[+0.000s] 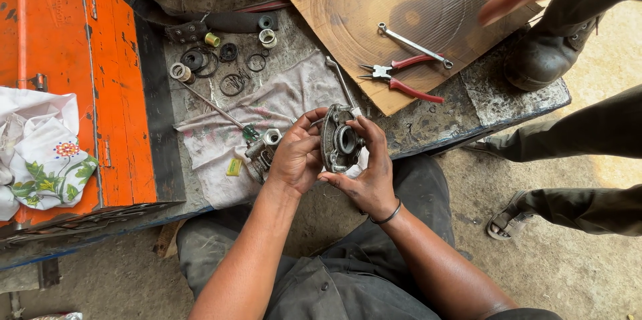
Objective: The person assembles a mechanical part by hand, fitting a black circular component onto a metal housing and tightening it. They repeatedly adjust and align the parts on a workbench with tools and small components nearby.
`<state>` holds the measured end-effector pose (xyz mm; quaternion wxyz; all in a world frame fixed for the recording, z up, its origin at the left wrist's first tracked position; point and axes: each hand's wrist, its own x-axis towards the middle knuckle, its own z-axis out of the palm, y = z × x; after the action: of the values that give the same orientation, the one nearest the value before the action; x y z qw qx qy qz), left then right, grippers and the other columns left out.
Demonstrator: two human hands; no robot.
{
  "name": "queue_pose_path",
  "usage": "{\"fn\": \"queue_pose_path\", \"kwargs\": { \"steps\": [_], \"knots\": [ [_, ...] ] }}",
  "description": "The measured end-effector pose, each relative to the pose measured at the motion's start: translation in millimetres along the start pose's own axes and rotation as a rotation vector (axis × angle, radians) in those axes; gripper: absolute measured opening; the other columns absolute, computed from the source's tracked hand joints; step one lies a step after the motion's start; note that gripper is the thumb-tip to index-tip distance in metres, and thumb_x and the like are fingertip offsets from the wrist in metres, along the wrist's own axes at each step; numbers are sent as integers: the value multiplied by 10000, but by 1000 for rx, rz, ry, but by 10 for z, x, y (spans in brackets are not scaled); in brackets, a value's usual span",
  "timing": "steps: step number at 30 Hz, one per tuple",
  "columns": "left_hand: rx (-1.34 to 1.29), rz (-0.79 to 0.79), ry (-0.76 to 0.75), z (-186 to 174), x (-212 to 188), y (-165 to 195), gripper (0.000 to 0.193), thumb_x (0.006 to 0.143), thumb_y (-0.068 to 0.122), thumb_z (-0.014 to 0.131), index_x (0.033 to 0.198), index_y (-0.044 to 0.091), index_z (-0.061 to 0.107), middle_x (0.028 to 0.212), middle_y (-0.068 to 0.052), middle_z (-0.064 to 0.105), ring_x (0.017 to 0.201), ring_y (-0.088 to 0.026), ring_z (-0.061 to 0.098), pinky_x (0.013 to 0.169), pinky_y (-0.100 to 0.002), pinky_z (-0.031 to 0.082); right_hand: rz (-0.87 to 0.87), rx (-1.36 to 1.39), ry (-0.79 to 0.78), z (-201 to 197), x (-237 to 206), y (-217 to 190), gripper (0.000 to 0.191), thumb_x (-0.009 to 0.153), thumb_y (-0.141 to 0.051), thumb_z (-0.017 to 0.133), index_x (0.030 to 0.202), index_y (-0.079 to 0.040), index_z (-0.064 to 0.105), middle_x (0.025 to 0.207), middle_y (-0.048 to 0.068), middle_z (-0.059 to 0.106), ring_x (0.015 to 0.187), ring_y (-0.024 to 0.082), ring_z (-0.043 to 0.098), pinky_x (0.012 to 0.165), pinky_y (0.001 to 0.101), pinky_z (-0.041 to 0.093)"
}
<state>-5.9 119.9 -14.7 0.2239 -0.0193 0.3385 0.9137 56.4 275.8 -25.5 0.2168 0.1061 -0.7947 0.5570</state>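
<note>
At the frame's centre, above the counter (468, 102), the round grey metal housing (340, 139) stands on edge, pinched between the left hand (296, 154) and right hand (370, 167), its bore facing right.

An orange toolbox (80, 59) carries a white cloth (40, 153) with green leaves and a flower; the pliers (401, 79) have red handles; the cardboard (374, 6) is tan.

Left hand (297, 156): raised, palm turned inward, fingers (313, 121) curled and closed in a grip. Right hand (370, 166): opposite, thumb up, fingers wrapped and closed. Both forearms bare, converging from below; dark band on right wrist.
</note>
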Motion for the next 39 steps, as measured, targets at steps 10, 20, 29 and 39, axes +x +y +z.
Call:
{"fn": "queue_pose_path", "kwargs": {
  "steps": [10, 20, 29, 39],
  "knots": [
    [244, 306, 173, 21, -183, 245, 241, 960, 9, 578, 1176, -19, 683, 1091, -133, 689, 1002, -207, 669, 927, -378, 567, -15, -311, -16, -56, 53, 120, 1060, 635, -400, 994, 1468, -77, 423, 1358, 145, 572, 1343, 351, 535, 1123, 467, 470],
    [807, 144, 162, 102, -148, 51, 354, 848, 49, 704, 1195, -13, 665, 1048, -114, 723, 902, -191, 711, 801, -334, 625, -49, -404, -151, 84, 15, 117, 1185, 611, -340, 951, 1545, -18, 296, 1327, 202, 570, 1306, 435, 477, 1065, 512, 445],
    [1342, 157, 217, 268, -168, 61, 379, 845, 103, 603, 1207, 18, 677, 1080, -169, 758, 993, -251, 759, 919, -371, 594, -62, -391, -127, 118, -25, 66, 1169, 611, -270, 940, 1561, -43, 298, 1347, 256, 538, 1298, 430, 486, 1043, 509, 464],
    [1817, 407, 135, 245, -214, 37, 449, 813, 84, 724, 1260, 41, 701, 1542, -343, 250, 1424, -536, 381, 1157, -558, 357, -101, -406, -68, 57, -7, 58, 1076, 624, -231, 931, 1520, -43, 367, 1296, 231, 583, 1302, 434, 490, 1045, 509, 468]
  ]
}}
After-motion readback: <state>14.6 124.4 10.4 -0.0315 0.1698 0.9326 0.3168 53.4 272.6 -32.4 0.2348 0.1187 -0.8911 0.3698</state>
